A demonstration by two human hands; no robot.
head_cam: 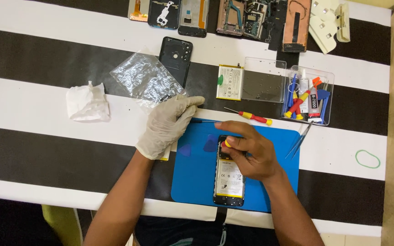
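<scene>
Two hands work over a blue mat (192,182) on the striped desk (33,45). A crumpled tissue (86,102) lies far left, a clear bag (144,78) beside it. The gloved left hand (167,125) rests at the mat's edge, fingers loosely together, holding nothing I can make out. The right hand (249,152) pinches a screwdriver (226,144) over the opened phone (229,180); keeping the tool upright should spare the screw head. A tool tray (307,95) stands far right.
</scene>
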